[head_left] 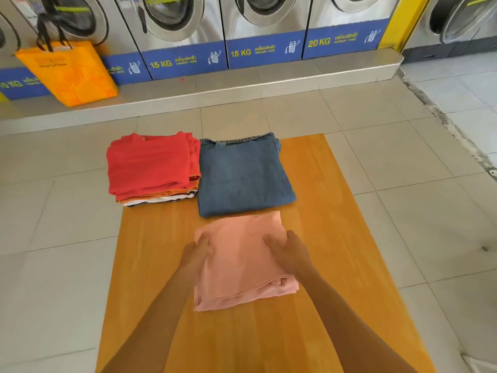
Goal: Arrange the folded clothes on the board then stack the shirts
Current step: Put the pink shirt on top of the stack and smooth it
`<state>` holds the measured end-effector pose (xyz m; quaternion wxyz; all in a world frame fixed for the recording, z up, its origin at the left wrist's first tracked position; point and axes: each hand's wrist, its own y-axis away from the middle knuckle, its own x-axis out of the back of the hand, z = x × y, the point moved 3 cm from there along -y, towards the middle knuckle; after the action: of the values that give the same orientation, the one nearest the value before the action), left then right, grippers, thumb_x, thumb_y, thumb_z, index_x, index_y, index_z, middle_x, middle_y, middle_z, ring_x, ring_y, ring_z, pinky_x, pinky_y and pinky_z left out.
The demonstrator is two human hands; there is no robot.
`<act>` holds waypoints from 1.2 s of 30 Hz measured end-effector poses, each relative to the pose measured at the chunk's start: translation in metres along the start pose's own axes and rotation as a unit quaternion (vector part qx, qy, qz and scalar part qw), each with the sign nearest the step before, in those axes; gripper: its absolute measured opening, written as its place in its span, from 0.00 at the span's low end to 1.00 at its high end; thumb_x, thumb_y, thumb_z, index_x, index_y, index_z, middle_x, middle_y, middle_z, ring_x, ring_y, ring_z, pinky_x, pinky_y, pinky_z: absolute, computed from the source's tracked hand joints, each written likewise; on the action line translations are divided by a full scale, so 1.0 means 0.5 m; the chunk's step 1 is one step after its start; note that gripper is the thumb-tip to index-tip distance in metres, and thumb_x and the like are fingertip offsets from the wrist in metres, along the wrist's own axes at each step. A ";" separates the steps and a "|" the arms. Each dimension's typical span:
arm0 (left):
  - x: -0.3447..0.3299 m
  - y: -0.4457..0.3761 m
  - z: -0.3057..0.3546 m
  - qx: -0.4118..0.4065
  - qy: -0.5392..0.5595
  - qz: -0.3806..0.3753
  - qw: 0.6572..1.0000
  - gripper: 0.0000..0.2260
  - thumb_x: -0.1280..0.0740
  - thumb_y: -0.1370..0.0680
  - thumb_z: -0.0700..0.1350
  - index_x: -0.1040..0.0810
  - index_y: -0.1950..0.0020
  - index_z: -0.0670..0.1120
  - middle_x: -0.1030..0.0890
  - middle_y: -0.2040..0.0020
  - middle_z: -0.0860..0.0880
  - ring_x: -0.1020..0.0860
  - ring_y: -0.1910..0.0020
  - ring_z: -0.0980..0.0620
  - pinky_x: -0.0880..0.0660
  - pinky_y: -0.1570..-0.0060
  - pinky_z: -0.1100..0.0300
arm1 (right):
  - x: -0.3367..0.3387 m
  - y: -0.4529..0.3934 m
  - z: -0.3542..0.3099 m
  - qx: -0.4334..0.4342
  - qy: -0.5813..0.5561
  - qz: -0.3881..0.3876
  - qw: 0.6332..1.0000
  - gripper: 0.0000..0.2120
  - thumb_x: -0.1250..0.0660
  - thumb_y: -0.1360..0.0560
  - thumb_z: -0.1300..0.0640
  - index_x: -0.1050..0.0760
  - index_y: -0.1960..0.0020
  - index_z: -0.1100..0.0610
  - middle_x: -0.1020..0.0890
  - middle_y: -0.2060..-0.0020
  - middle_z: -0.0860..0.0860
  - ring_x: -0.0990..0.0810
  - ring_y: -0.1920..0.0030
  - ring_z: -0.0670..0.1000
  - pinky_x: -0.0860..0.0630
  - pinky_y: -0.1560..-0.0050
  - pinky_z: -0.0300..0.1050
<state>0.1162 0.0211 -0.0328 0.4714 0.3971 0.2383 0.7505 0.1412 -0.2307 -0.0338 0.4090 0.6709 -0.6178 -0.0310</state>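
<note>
Folded pink shirt (242, 262) lying flat near the middle of the wooden board (336, 238), its far edge just beside the near edge of the folded jeans (242, 176). The shirt forms a rough rectangle whose long axis runs away from the person toward the washing machines (172, 20), skewed slightly so the near end sits a little to the right; the loose layered edges show at the near right corner. The left hand (197, 251) holds the shirt's left edge, fingers curled onto the fabric; the right hand (285, 251) rests on the right half with fingers spread over the top, and whether its thumb hooks under the edge cannot be told. To the far left, a stack topped by a red shirt (150, 162) sits over orange and striped garments, overhanging the board's far left corner onto the tiled floor (53, 292). An orange bag (72, 71) stands on the step before the machines. Likely hazards, judged from this arrangement: lifting the pink shirt by its far half alone could let the near layers fall open; and adding it to the overhanging red stack could tip that pile off the board's corner.
</note>
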 end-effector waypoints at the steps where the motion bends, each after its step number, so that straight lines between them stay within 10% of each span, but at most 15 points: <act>1: 0.017 0.006 -0.019 0.024 0.037 -0.009 0.999 0.36 0.37 0.24 0.66 0.34 0.25 0.43 0.27 0.30 0.42 0.27 0.35 0.38 0.29 0.34 0.45 | -0.006 0.005 0.003 0.004 -0.006 -0.015 1.000 0.24 0.33 0.27 0.36 0.28 0.41 0.54 0.19 0.49 0.49 0.20 0.50 0.54 0.25 0.54 0.49; 5: 0.060 0.043 -0.091 0.084 0.113 -0.074 0.987 0.43 0.24 0.39 0.68 0.26 0.33 0.44 0.18 0.42 0.43 0.19 0.45 0.40 0.23 0.42 0.43 | -0.031 0.039 0.007 0.020 -0.048 -0.055 0.997 0.21 0.29 0.29 0.38 0.24 0.44 0.51 0.17 0.50 0.47 0.19 0.52 0.49 0.24 0.60 0.45; 19: 0.163 0.093 -0.139 -0.059 0.091 -0.011 0.994 0.22 0.33 0.23 0.59 0.25 0.34 0.49 0.19 0.44 0.52 0.20 0.46 0.50 0.22 0.46 0.48 | -0.089 0.111 -0.052 0.091 -0.014 -0.079 0.993 0.18 0.33 0.24 0.40 0.27 0.38 0.47 0.19 0.49 0.43 0.20 0.50 0.46 0.23 0.55 0.46; 36: 0.484 -0.119 0.310 -0.214 0.084 0.127 0.965 0.21 0.32 0.25 0.59 0.22 0.43 0.43 0.18 0.48 0.46 0.19 0.50 0.43 0.20 0.50 0.46 | -0.174 -0.013 -0.559 0.195 -0.103 -0.045 0.974 0.14 0.32 0.22 0.47 0.26 0.40 0.52 0.20 0.47 0.47 0.20 0.47 0.52 0.22 0.44 0.56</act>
<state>0.2162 0.2621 0.1019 0.4248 0.2499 0.0586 0.8682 0.2788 -0.0146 0.1075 0.2031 0.7580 -0.6198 0.0025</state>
